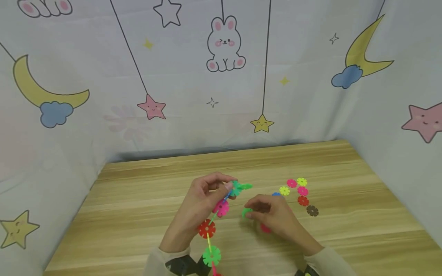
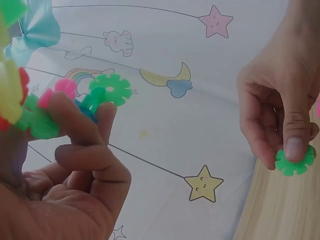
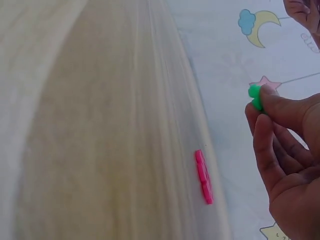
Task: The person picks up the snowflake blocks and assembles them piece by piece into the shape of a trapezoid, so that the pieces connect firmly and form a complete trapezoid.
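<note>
My left hand (image 1: pixel 198 201) grips the upper end of a chain of notched plastic discs, pinching it near a teal disc (image 1: pixel 236 188). A bright green disc (image 2: pixel 111 90) sticks out from that end. Below the fingers the chain runs down past a pink disc (image 1: pixel 222 208), a red disc (image 1: pixel 207 229) and a green disc (image 1: pixel 211 256) along the left forearm, joined by discs seen edge-on. To the right, apart from the chain, my right hand (image 1: pixel 276 214) pinches a single green snowflake disc (image 2: pixel 295 161) between thumb and fingers.
Loose discs lie on the wooden table (image 1: pixel 138 195) beyond and beside the right hand: yellow (image 1: pixel 302 181), pink (image 1: pixel 291 183), red (image 1: pixel 303 201) and brown (image 1: pixel 312 211) among them. Another pink disc (image 1: pixel 265 228) is partly hidden under that hand. A printed curtain (image 1: pixel 186 126) encloses the table's back and sides.
</note>
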The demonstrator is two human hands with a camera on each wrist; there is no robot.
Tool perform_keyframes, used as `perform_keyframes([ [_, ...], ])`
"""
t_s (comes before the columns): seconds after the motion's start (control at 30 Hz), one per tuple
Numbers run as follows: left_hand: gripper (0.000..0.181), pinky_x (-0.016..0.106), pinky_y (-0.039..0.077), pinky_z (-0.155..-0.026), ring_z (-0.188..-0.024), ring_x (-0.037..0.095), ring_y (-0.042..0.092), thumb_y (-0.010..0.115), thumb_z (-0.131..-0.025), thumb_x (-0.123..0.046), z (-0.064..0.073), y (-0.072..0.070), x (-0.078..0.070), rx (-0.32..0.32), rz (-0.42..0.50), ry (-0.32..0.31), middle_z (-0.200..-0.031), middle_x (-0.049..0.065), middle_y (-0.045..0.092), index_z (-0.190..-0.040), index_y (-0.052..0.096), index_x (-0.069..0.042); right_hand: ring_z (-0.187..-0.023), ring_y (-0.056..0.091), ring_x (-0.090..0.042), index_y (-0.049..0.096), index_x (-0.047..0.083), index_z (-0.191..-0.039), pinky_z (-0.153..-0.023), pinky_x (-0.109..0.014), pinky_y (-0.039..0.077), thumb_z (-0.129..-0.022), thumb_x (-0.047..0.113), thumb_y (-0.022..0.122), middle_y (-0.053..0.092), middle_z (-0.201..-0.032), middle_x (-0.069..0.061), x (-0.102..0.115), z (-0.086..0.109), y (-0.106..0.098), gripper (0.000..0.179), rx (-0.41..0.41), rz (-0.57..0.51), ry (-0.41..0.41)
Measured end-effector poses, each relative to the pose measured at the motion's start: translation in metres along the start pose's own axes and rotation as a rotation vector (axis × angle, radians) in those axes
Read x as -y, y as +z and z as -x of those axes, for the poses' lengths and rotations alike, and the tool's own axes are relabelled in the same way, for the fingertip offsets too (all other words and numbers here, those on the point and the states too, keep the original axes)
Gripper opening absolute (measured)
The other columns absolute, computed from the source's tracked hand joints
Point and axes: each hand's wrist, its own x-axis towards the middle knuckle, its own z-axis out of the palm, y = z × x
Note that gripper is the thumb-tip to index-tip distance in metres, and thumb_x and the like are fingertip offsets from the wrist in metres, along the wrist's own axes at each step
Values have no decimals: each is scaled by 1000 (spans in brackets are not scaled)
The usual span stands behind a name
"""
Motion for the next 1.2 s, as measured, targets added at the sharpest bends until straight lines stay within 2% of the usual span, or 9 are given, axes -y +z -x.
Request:
perform_keyframes([
  [0.13,24,22,47,-68,-76,10,67,67,-107,-22,0,-1,0,-11,8,-7,-84,-6,72,-122,75,-5,-82,79,-6,81,15,-106,-78,-26,65,-90,21,88,83,-95,-2,4,1,-2,18,-17,-47,21],
  [0.23,24,23,52,-74,-84,12,73,67,-106,-20,1,-2,0,-21,13,-1,-86,-6,74,-123,74,-4,-78,80,-10,81,14,-107,-72,-31,66,-91,21,87,83,-91,-5,4,3,-3,18,-32,-97,24],
  [0.4,25,24,53,-77,-86,13,74,66,-107,-20,2,-4,0,-27,14,5,-87,-6,74,-124,74,-3,-72,81,-17,82,15,-105,-64,-38,66,-92,19,86,83,-89,-5,6,4,-5,14,-59,-150,-27],
  [0.53,26,24,53,-76,-86,13,73,66,-107,-21,3,-5,0,-27,15,6,-87,-5,73,-124,74,-3,-70,80,-24,82,10,-105,-60,-38,65,-94,12,83,83,-86,-10,9,4,-7,11,-77,-179,-98],
  [0.73,24,21,44,-62,-74,9,62,67,-107,-19,4,-5,0,-33,17,13,-85,-5,73,-124,74,-4,-72,80,-24,82,2,-111,-65,-36,66,-97,4,78,83,-90,-14,14,5,-11,15,-96,-175,-148],
  [0.83,25,21,46,-65,-76,9,66,66,-107,-18,4,-5,0,-27,19,21,-85,-6,72,-125,74,-3,-75,81,-21,80,-1,-116,-69,-38,67,-99,3,75,84,-94,-16,18,4,-16,18,-85,-175,-155],
  [0.93,26,22,49,-71,-82,10,71,65,-108,-19,3,-5,0,-14,20,26,-86,-7,72,-126,73,-3,-79,82,-16,78,-6,-119,-72,-40,68,-100,2,73,83,-97,-18,30,0,-26,21,-65,-197,-151],
  [1.03,27,23,53,-76,-87,11,72,65,-108,-19,2,-5,0,-7,23,24,-87,-9,73,-127,73,-2,-83,82,-12,76,-8,-122,-75,-40,68,-102,3,72,84,-100,-13,49,-4,-38,23,-74,-229,-129],
  [1.2,26,22,52,-76,-90,13,72,65,-107,-19,2,-7,-1,-21,21,25,-88,-8,74,-127,73,-4,-82,82,-16,77,-8,-121,-74,-36,68,-101,2,73,85,-96,1,78,-9,-53,23,-168,-267,-159],
])
